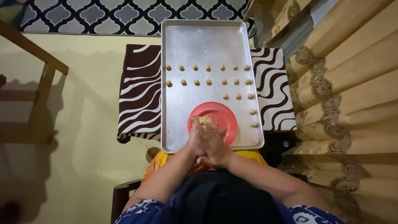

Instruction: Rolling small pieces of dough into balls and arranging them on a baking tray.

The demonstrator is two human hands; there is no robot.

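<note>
We press our left hand (198, 139) and right hand (213, 145) flat together, palm to palm, at the near edge of the red bowl (219, 118). We cannot tell what is between them. The bowl sits on the near part of the metal tray (199, 41). Small dough balls (208, 68) lie in rows farther away.

Dim indoor light, soft shadows, edges warped.

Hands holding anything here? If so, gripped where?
Cannot be told for sure. The left hand and right hand are pressed palm to palm over the red bowl; anything between the palms is hidden.
</note>
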